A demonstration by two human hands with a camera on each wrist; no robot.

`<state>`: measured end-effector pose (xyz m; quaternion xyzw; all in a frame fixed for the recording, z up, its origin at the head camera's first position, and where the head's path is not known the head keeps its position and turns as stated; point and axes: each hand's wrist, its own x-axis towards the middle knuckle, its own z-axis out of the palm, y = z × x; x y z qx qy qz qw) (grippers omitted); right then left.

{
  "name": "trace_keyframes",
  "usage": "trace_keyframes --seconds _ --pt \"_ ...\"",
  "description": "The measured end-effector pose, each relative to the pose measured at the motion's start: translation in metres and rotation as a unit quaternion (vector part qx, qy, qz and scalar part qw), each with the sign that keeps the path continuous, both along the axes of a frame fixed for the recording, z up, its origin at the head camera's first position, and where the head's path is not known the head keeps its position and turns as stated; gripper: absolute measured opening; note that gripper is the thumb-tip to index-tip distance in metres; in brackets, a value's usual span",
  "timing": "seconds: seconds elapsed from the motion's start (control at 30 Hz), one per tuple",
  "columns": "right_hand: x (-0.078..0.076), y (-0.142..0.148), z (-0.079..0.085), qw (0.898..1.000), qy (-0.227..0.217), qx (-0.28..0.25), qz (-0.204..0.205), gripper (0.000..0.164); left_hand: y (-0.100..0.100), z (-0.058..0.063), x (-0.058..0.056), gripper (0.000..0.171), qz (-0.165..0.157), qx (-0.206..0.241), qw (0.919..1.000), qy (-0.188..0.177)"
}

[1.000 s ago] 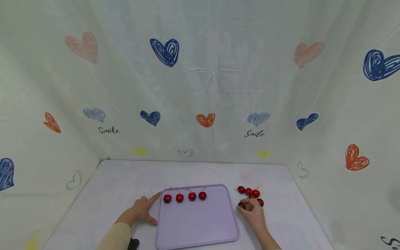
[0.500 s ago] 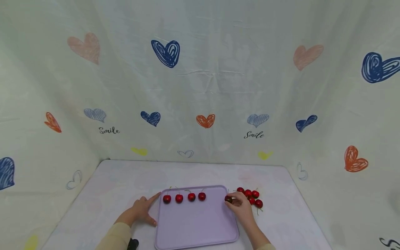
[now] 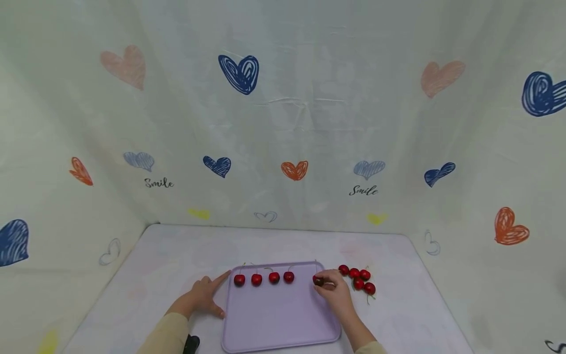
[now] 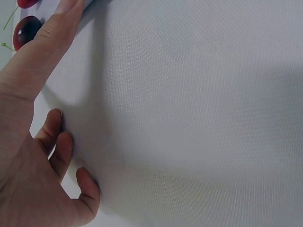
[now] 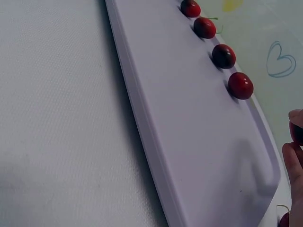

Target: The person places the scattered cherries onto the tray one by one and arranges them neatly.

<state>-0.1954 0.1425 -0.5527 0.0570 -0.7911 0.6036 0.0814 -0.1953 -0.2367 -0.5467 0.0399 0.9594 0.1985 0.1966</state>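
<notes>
Between thumb and fingers my right hand (image 3: 337, 291) pinches a dark red cherry (image 3: 318, 280) over the far right corner of the lilac tray (image 3: 283, 319). In the right wrist view the held cherry (image 5: 297, 134) shows only partly at the right edge. Along the tray's far side lies a row of several cherries (image 3: 274, 278), stems pointing away. My left hand (image 3: 201, 297) rests at the tray's left edge, index finger and thumb spread against it. The left wrist view shows that hand's (image 4: 42, 142) other fingers loosely bent over the white table, holding nothing.
Right of the tray, a loose group of several cherries (image 3: 358, 283) lies on the white table (image 3: 407, 314). A black object (image 3: 191, 344) sits beside the left sleeve. A curtain (image 3: 283, 118) printed with hearts hangs behind the table.
My right hand has carried the cherry leftward from beside the loose group to above the tray's far right corner. The left hand stays at the tray's edge. The head view has shifted slightly.
</notes>
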Motion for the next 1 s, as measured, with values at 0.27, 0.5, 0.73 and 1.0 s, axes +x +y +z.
trace_keyframes --seconds 0.27,0.5,0.73,1.0 --pt "-0.008 -0.006 -0.010 0.999 0.043 0.024 0.005 0.028 0.002 0.001 -0.001 0.108 -0.005 -0.002 1.0000 -0.001" --pt "-0.021 -0.012 -0.036 0.994 0.066 0.080 0.032 0.029 0.001 0.001 -0.002 0.108 -0.004 -0.006 1.0000 0.000" --pt "-0.029 -0.017 -0.034 0.985 0.067 0.153 0.033 0.028 -0.001 0.002 -0.006 0.108 -0.001 0.002 1.0000 0.001" --pt "-0.029 -0.017 -0.036 0.981 0.050 0.187 0.033 0.029 -0.002 0.001 -0.003 0.107 -0.004 0.002 1.0000 -0.005"
